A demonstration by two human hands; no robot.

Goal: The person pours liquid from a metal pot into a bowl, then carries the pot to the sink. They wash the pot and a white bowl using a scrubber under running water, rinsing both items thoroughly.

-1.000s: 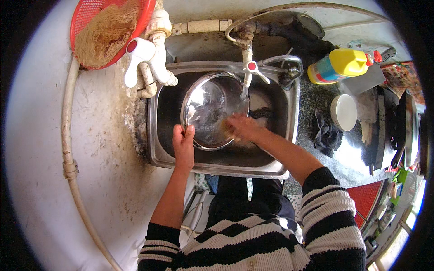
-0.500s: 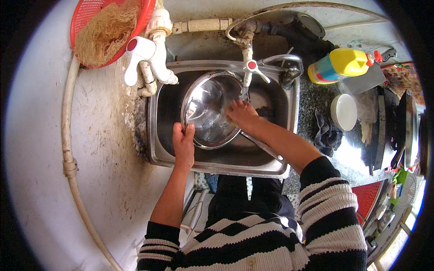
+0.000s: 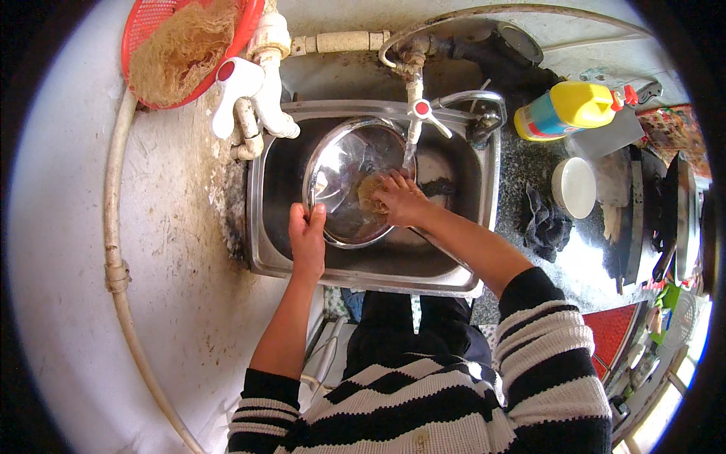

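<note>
A shiny round steel pan (image 3: 339,163) rests in the metal sink (image 3: 363,284), under a thin stream of water from the white tap (image 3: 421,110). My left hand (image 3: 307,234) grips the pan's near-left rim, thumb over the edge. Inside the pan, my right hand (image 3: 402,200) is closed on a tan fibrous scrubber (image 3: 370,192), pressed against the inner wall just below the water. The pan's long handle points toward the near right, partly hidden by my right forearm.
A red basket (image 3: 253,23) with tan fibre hangs at the upper left, beside a second white tap (image 3: 238,83). On the right counter are a yellow bottle (image 3: 581,106), a white bowl (image 3: 575,188), a dark cloth (image 3: 546,227) and a cleaver (image 3: 609,135).
My right hand has shifted slightly down and turned, so the tan scrubber in it now shows. My left hand keeps its hold on the rim, and the pan has hardly moved.
</note>
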